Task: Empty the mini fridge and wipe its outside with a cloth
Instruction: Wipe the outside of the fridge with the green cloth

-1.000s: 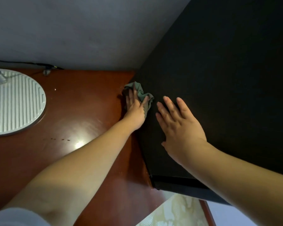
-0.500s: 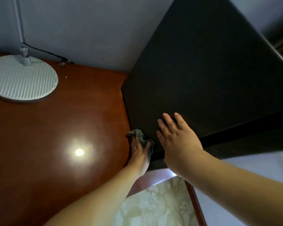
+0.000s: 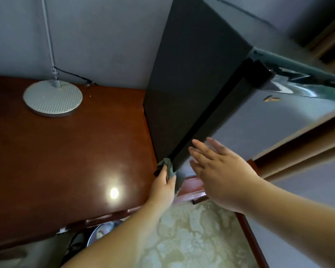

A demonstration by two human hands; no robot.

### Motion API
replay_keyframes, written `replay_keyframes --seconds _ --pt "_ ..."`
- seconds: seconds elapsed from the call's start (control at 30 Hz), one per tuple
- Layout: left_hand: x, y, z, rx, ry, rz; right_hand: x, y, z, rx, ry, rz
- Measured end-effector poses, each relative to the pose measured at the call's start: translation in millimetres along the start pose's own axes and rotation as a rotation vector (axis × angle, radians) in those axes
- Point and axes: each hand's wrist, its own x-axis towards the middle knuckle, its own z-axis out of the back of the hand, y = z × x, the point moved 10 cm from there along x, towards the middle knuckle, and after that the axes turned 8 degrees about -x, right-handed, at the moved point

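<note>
- The left hand [image 3: 162, 185] has its grip clenched on a dark green cloth [image 3: 167, 167], pressed to the mini fridge's [image 3: 191, 84] lower front corner
- The right hand [image 3: 219, 171], fingers spread and released, hovers beside the door edge
- The black fridge stands on the red-brown counter [image 3: 66, 161]
- A round lamp base [image 3: 52, 97] sits farther back

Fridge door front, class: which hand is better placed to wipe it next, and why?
Probably the left hand: it already grips the cloth at the fridge's bottom front corner. The right hand is open, holding nothing.
</note>
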Motion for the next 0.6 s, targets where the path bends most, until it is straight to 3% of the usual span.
replay_keyframes --seconds 0.1,0.3,0.47,0.6 --pt "-18.1 -42.6 18.4 0.006 -0.051 -0.106 -32.0 -15.8 5.6 0.172 -0.133 -0.043" --pt "-72.6 -132.9 34.9 0.019 0.049 -0.210 -82.1 -50.6 -40.3 0.713 -0.062 -0.318" --pt "-112.6 -187.4 42.0 0.085 0.161 -0.215 -83.7 -45.0 -60.7 1.525 -0.151 -0.458" --pt "-125.5 -211.3 25.7 0.136 0.279 -0.217 -58.8 -4.7 -48.3 2.341 -0.114 -0.331"
